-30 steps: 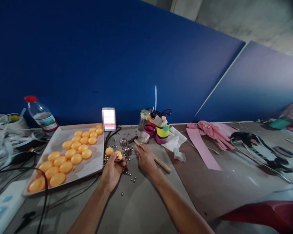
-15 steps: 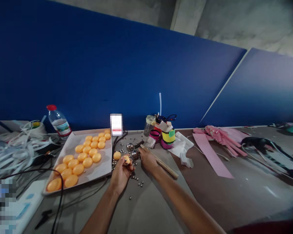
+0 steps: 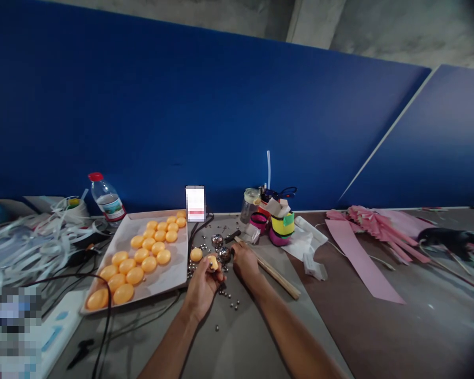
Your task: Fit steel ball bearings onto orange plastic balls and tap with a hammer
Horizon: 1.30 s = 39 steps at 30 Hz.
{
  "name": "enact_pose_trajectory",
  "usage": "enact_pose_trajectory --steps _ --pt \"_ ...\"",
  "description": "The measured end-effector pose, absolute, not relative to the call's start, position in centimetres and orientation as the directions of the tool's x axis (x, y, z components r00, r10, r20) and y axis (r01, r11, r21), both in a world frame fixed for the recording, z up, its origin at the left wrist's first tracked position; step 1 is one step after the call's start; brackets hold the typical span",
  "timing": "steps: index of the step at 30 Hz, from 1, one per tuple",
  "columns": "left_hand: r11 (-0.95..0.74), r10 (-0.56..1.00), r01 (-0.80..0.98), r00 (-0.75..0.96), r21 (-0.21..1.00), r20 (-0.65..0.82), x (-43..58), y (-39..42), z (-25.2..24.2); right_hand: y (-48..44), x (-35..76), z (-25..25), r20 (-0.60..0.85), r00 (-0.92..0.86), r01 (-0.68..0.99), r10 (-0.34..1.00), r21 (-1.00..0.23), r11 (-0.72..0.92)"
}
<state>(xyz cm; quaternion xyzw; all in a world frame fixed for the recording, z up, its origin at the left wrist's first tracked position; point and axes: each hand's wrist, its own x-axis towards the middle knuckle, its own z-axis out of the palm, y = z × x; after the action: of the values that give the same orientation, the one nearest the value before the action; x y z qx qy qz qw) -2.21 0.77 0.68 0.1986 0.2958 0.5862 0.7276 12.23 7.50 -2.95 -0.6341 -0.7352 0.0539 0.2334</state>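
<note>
My left hand point(image 3: 203, 284) is closed around an orange ping-pong ball point(image 3: 213, 262), which shows a paler patch and a small dark spot on top. My right hand point(image 3: 245, 261) lies low over the table with its fingers curled down; whatever is in them is hidden. Just left of those fingers sits a shiny cluster of metal balls point(image 3: 223, 255), and another cluster point(image 3: 217, 240) lies behind it. A loose orange ball point(image 3: 196, 255) rests between my left hand and the tray. Small steel balls point(image 3: 231, 304) are scattered around. Along my right hand runs a wooden stick point(image 3: 278, 276).
A white tray point(image 3: 174, 273) with several orange balls stands on the left, a bottle point(image 3: 109, 202) behind it. Cables and white strips point(image 3: 43, 247) lie further left. A jar point(image 3: 250, 206), a yellow pouch point(image 3: 282, 226) and pink paper point(image 3: 367, 263) are to the right.
The whole view has shifted, so things appear slightly further right. My left hand still holds the ball, and my right hand stays by the metal clusters.
</note>
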Motion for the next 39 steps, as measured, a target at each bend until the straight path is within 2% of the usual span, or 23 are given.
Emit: enact_pose_trajectory --steps 4,8,10,15,20,23,26,33,39 --pt "0.235 0.97 -0.73 0.137 0.642 -0.199 -2.3 0.8 0.7 7.9 12.7 -3.5 0.344 -0.044 0.86 0.938 -0.464 0.211" --pt "0.234 0.971 -0.726 0.138 0.646 -0.196 -2.3 0.8 0.7 8.1 13.2 -3.8 0.487 -0.019 0.756 0.873 -0.565 0.331" --pt "0.231 0.972 -0.726 0.135 0.648 -0.194 -2.3 0.8 0.8 8.1 13.3 -3.7 0.511 -0.001 0.715 0.86 -0.6 0.357" --pt "0.234 0.97 -0.736 0.132 0.635 -0.205 -2.3 0.8 1.0 8.1 13.3 -2.4 0.392 0.018 0.6 0.92 -0.74 0.304" --pt "0.271 0.959 -0.76 0.162 0.591 -0.231 -2.5 1.0 0.8 7.1 13.2 -0.3 0.296 0.024 0.514 0.955 -0.823 0.243" --pt "0.299 0.953 -0.779 0.216 0.551 -0.212 -2.7 1.1 0.6 5.7 12.6 0.7 0.193 0.021 0.166 0.981 -0.968 0.187" --pt "0.299 0.954 -0.781 0.235 0.548 -0.186 -3.0 1.0 0.6 4.4 12.0 1.1 0.145 0.001 -0.035 0.989 -0.989 0.145" --pt "0.272 0.962 -0.756 0.209 0.595 -0.175 -3.3 1.0 0.5 3.2 11.4 0.7 0.065 -0.146 -0.315 0.987 -0.949 0.015" --pt "0.253 0.967 -0.722 0.196 0.644 -0.16 -3.2 1.2 0.4 2.8 10.8 0.9 0.034 -0.177 -0.384 0.984 -0.923 -0.037"
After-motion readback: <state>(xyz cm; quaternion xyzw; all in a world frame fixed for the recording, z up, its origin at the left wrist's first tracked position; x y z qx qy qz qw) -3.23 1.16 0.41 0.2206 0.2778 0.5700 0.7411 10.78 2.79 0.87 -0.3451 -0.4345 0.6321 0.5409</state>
